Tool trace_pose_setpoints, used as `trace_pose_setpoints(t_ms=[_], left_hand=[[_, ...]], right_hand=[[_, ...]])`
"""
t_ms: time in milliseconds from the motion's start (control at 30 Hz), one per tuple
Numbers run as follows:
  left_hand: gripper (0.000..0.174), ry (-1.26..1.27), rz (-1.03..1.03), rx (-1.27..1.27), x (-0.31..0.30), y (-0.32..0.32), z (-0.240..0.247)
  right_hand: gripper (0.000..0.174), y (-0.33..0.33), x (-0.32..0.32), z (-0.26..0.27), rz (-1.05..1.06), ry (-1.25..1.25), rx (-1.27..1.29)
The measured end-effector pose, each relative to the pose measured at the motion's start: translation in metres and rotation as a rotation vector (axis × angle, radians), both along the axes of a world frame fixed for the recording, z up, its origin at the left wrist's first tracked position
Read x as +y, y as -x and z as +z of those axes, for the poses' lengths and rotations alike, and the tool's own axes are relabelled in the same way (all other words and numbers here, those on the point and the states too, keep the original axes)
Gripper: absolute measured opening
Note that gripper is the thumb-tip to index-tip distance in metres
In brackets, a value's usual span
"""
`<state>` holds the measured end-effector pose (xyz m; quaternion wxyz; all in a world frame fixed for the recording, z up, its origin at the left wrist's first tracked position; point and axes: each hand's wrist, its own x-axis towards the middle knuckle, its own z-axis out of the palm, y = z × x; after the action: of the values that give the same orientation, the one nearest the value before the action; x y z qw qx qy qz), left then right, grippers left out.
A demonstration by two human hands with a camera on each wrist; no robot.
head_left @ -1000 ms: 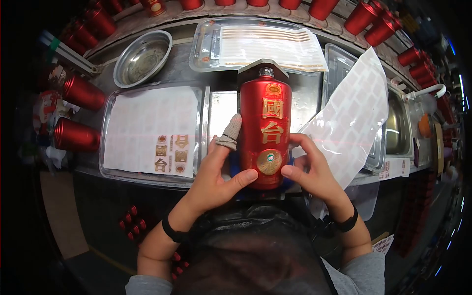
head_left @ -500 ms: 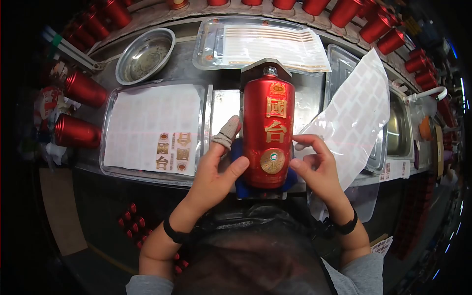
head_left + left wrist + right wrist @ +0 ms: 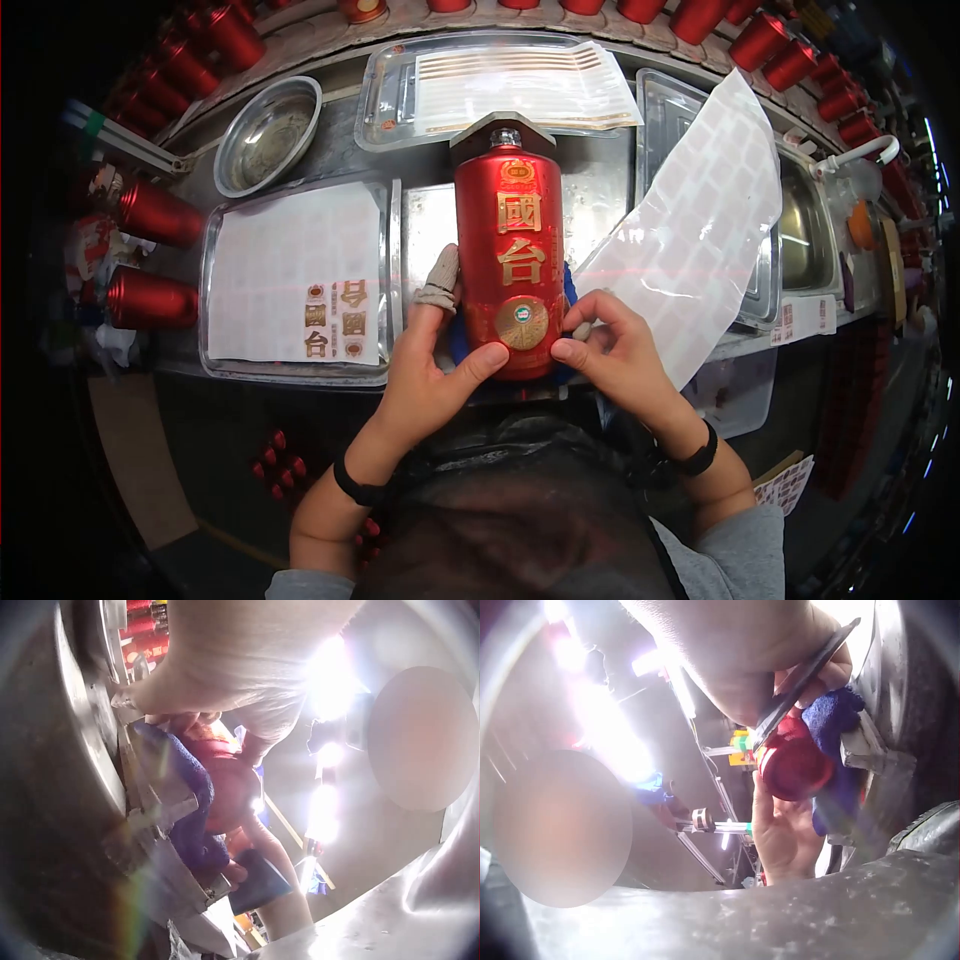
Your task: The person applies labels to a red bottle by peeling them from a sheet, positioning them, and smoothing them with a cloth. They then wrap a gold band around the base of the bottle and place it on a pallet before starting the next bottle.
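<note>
A red bottle (image 3: pixel 510 240) with gold characters and a round gold emblem lies face up, its neck pointing away, on a blue cloth (image 3: pixel 459 338) in a metal holder (image 3: pixel 490 124). My left hand (image 3: pixel 425 370) grips its lower left side, the thumb on the front near the base and a fabric-covered finger along the side. At the lower right side my right hand (image 3: pixel 625 365) holds it with thumb and bent forefinger. The left wrist view shows the bottle's round base (image 3: pixel 234 795) beside the blue cloth; the right wrist view shows the base (image 3: pixel 799 771) too.
On the left, a tray (image 3: pixel 205 290) holds a sheet with gold characters (image 3: pixel 316 318). Behind are a metal bowl (image 3: pixel 268 135) and another tray (image 3: pixel 375 95) of striped sheets. A patterned clear sheet (image 3: pixel 690 220) lies right, near a sink (image 3: pixel 805 230). Red bottles line the back.
Both thumbs have come back onto the lower part of the bottle, and the right forefinger has bent closer to its side. The head view has shifted, so the bottle appears farther left.
</note>
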<state>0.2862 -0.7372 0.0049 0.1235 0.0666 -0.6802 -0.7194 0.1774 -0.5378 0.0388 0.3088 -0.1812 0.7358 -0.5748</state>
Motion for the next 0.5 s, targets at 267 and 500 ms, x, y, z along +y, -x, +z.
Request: trace_pose_setpoints(t_ms=[267, 500], left_hand=[[0.092, -0.032, -0.008, -0.011, 0.0012, -0.0006, 0.0006], [0.096, 0.026, -0.018, -0.038, -0.0015, -0.0020, -0.0007]], right_hand=[[0.029, 0.0034, 0.0035, 0.0028, 0.030, -0.040, -0.048], [0.029, 0.0035, 0.0015, 0.0035, 0.054, -0.051, 0.017]])
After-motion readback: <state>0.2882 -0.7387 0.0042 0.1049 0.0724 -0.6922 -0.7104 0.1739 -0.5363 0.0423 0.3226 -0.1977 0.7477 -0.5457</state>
